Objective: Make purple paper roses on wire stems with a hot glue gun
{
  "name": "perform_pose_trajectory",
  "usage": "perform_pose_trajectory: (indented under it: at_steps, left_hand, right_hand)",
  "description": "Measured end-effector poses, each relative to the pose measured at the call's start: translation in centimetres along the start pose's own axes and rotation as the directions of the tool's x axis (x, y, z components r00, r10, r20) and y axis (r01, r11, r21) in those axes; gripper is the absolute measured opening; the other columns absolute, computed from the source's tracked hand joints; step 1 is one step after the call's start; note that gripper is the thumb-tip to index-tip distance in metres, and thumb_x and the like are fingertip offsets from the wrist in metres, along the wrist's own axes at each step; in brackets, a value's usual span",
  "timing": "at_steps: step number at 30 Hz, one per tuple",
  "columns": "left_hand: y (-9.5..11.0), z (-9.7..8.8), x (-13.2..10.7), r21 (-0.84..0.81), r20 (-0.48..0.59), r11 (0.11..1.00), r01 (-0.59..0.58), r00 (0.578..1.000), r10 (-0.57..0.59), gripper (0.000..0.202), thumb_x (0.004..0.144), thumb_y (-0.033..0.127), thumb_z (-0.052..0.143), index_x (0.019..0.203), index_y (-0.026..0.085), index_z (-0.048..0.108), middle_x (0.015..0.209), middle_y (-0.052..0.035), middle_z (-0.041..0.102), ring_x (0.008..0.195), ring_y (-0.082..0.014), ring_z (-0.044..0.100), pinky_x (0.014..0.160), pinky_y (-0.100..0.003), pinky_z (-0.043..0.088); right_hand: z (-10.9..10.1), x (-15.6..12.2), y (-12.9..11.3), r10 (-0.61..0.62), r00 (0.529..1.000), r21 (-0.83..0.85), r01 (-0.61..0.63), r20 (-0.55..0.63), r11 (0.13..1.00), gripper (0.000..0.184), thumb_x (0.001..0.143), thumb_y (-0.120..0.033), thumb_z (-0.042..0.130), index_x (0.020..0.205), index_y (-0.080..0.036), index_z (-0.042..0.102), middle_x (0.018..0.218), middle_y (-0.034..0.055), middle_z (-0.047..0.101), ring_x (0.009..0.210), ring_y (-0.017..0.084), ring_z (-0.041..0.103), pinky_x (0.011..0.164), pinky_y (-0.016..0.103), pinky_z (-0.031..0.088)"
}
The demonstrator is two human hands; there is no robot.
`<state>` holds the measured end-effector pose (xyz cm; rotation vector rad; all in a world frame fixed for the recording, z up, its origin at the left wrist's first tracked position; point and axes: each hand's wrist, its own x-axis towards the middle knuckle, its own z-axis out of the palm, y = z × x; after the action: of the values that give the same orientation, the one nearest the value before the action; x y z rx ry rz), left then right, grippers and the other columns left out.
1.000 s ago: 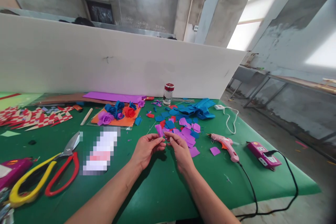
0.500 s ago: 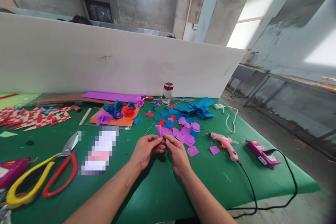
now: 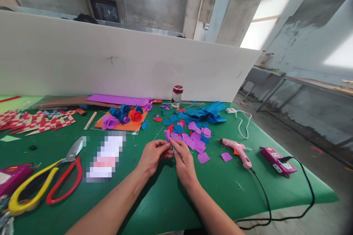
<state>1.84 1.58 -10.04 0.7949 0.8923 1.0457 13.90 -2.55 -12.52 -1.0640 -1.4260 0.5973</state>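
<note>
Both hands met fingertip to fingertip over the bench (image 3: 154, 205): the left hand (image 3: 152, 156) and right hand (image 3: 182, 159) pinched, seemingly, one purple paper piece (image 3: 167, 135) held between them.

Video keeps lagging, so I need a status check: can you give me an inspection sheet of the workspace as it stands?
Surface: green table, littered with paper scraps.
Job's things: purple paper piece; cut squares in purple, blue and red just beyond.
Clutter: scissors, paper roses, jar, glue gun.
Hands: left hand and right hand meet at the fingertips, pinching the purple paper piece.
Cables: black cable runs off the front edge; white cable is looped.
Surroundings: white partition, concrete walls.
</note>
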Motion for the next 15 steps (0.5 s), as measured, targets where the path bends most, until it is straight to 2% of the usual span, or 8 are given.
perform_pose_trajectory:
  at_steps: [3,8,12,15]
  left_hand:
    - [-0.1,-0.1,0.1,-0.009,0.007,1.000,0.001,1.000,-0.001,0.020,0.061,0.018,0.083,0.069,0.010,0.067,0.060,-0.0039,0.067,0.052,-0.0118,0.064,0.053,-0.021,0.053]
    - [-0.1,-0.2,0.1,-0.002,-0.025,1.000,-0.006,1.000,0.006,0.027,0.053,0.026,0.087,0.066,0.011,0.068,0.058,-0.0011,0.066,0.050,-0.0089,0.059,0.052,-0.019,0.048]
    - [-0.1,-0.1,-0.1,0.018,-0.042,1.000,0.006,0.999,-0.006,0.029,0.050,0.029,0.087,0.064,0.011,0.068,0.057,-0.0005,0.065,0.049,-0.0080,0.056,0.050,-0.018,0.045]
    - [-0.1,-0.2,0.0,0.013,-0.031,1.000,0.016,0.999,-0.015,0.029,0.051,0.029,0.086,0.065,0.010,0.069,0.057,-0.0011,0.065,0.049,-0.0076,0.056,0.049,-0.017,0.044]
  right_hand:
    - [-0.1,-0.3,-0.8,-0.077,0.996,-0.228,0.085,0.045,0.970,0.046,0.091,-0.015,0.039,0.132,-0.026,0.057,0.115,0.0098,0.059,0.106,0.023,0.053,0.092,0.041,0.045]
    - [-0.1,-0.6,-2.2,-0.138,0.979,-0.592,0.201,0.150,0.780,0.045,0.091,-0.016,0.040,0.134,-0.016,0.053,0.117,0.0148,0.058,0.107,0.028,0.051,0.091,0.047,0.042]
    - [0.2,-0.6,-2.4,-0.171,0.967,-0.694,0.253,0.187,0.674,0.044,0.089,-0.018,0.043,0.132,-0.013,0.053,0.119,0.0157,0.058,0.106,0.030,0.049,0.090,0.049,0.040]
    - [0.3,-0.9,-2.5,-0.171,0.966,-0.700,0.257,0.192,0.667,0.045,0.088,-0.018,0.044,0.132,-0.012,0.052,0.119,0.0154,0.058,0.105,0.030,0.049,0.090,0.048,0.039]
